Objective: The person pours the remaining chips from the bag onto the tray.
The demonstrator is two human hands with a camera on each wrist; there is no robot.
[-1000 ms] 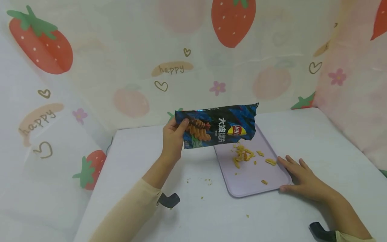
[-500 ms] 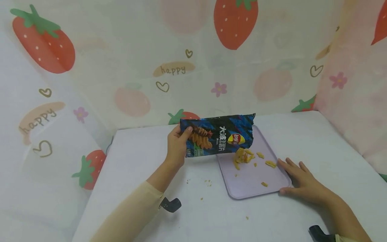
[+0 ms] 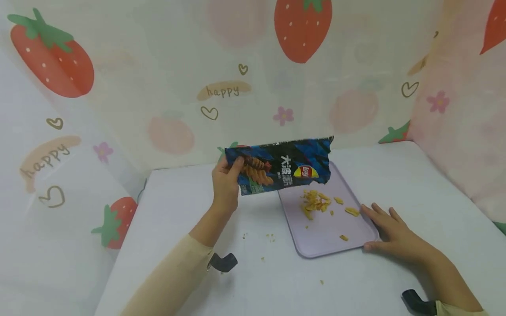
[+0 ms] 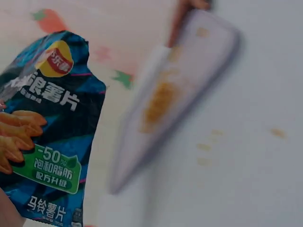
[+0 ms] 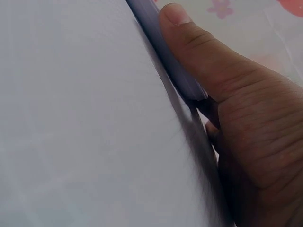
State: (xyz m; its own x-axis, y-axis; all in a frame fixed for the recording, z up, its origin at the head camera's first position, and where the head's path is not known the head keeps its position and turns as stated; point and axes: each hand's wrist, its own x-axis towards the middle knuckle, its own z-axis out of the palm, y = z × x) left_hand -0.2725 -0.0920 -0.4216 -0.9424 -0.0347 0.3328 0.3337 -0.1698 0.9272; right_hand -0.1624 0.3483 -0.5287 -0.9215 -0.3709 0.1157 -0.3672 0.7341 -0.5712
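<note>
My left hand point(image 3: 225, 186) grips a blue Lay's potato chip bag point(image 3: 278, 166) by its left end, thumb across the front. Held sideways, the bag hangs over the far part of a lilac tray point(image 3: 328, 239), its ragged right end outward. In the left wrist view the bag point(image 4: 52, 127) shows its printed front. A small heap of broken yellow chips point(image 3: 315, 201) lies on the tray, with a few loose pieces around it. At the tray's near right corner, my right hand point(image 3: 399, 237) touches the edge with fingers spread; the right wrist view has the thumb point(image 5: 199, 47) along the rim.
Chip crumbs point(image 3: 270, 238) dot the white table point(image 3: 261, 289) left of the tray and in front of it. Behind the table hangs a strawberry-printed cloth point(image 3: 237, 44), which continues at both sides. A black curved piece point(image 3: 223, 262) sticks out at the left cuff.
The bag dipped toward the tray half a second ago and has risen again in my left hand. My right hand stays at the tray's corner.
</note>
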